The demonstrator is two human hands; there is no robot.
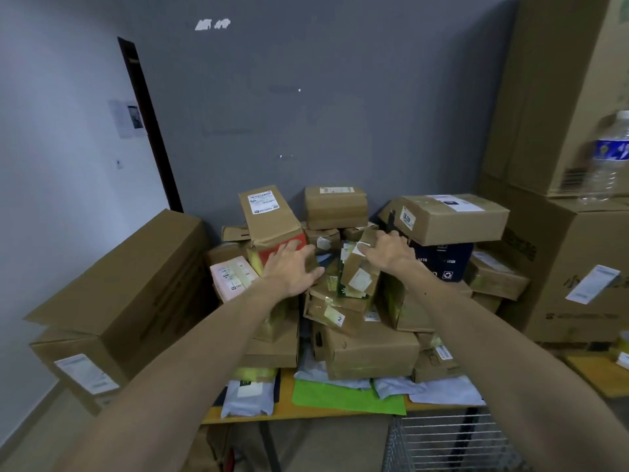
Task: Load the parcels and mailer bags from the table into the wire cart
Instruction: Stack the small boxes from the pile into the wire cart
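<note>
A heap of cardboard parcels covers the yellow table (286, 416), with mailer bags under it at the front: a green mailer bag (343, 396) and white mailer bags (248, 398). My right hand (386, 248) grips the top of a small tilted taped box (359, 274) in the middle of the heap. My left hand (294, 267) lies with spread fingers on the parcels just left of it, below a tall box with a red side (270, 221). The wire cart (449, 441) stands at the bottom right, in front of the table.
Large cartons (115, 294) lean against the wall at the left. A stack of big cartons (561, 233) rises at the right with a water bottle (609, 155) on it. A flat box (456, 218) overhangs the heap beside my right hand.
</note>
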